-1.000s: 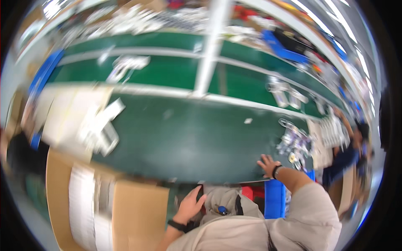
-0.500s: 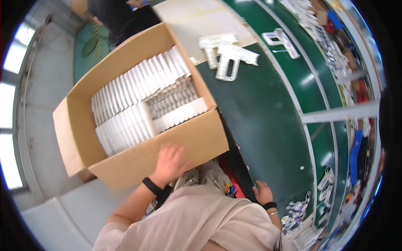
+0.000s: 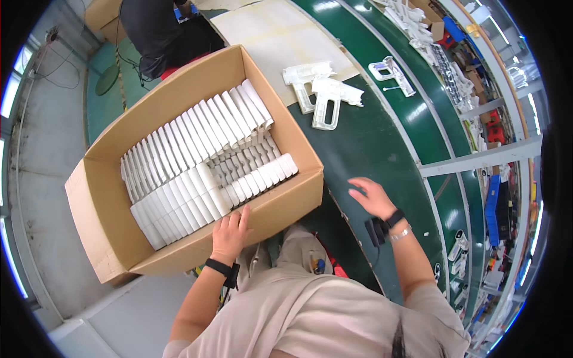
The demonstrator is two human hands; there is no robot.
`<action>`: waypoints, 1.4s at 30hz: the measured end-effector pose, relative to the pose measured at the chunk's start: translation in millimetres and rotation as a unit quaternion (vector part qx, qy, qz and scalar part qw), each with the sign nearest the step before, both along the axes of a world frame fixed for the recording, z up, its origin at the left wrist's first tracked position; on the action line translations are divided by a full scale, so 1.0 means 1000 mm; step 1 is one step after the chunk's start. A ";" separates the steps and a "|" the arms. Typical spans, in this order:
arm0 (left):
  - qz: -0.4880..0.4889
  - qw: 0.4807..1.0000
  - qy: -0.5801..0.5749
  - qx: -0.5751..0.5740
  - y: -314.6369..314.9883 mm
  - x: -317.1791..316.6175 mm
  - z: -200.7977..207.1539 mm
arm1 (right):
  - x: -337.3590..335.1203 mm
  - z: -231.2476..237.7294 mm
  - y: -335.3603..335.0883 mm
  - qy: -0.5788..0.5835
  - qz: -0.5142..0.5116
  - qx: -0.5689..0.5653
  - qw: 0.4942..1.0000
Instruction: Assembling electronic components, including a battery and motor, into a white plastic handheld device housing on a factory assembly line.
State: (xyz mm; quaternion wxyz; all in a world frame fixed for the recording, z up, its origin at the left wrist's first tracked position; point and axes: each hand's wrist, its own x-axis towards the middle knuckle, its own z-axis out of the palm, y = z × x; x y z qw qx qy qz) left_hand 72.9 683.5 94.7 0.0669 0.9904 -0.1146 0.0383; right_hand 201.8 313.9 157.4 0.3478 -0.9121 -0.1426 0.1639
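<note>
A large brown cardboard box (image 3: pixel 286 206) sits before me, its top flaps folded out. Inside stand tight rows of white plastic parts (image 3: pixel 179 203); their exact kind I cannot make out. My left hand (image 3: pixel 230 236) rests at the box's near edge, fingers stretched along the rim, holding nothing. My right hand (image 3: pixel 373 198) hovers over the green bench (image 3: pixel 358 152), empty, its fingers apart. Beyond it, two pistol-shaped white plastic shells with looped handles lie on the bench: a rear shell (image 3: pixel 305 73) and a front shell (image 3: pixel 339 92), overlapping.
A pale sheet (image 3: pixel 262 33) covers the bench's far part. Another white shell (image 3: pixel 389 73) lies on the green belt. Metal framing (image 3: pixel 477 161) crosses at right, with shelves of parts behind it. A person in dark clothes (image 3: pixel 149 30) is beyond the box.
My right hand has risen and moved forward over the bench from its near edge. My left hand has settled on the box's rim. The view has shifted a little.
</note>
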 end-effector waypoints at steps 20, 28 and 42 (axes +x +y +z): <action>-0.032 0.981 0.185 -0.042 0.007 0.056 0.017 | 0.273 -0.117 0.070 -0.207 -0.213 0.022 0.955; -0.026 0.983 0.180 -0.022 0.005 0.053 0.011 | 0.306 -0.141 0.101 -0.009 -0.220 -0.117 0.968; -0.029 0.978 0.205 -0.004 0.017 0.060 0.011 | 0.484 -0.126 0.129 -0.043 -0.152 -0.123 0.980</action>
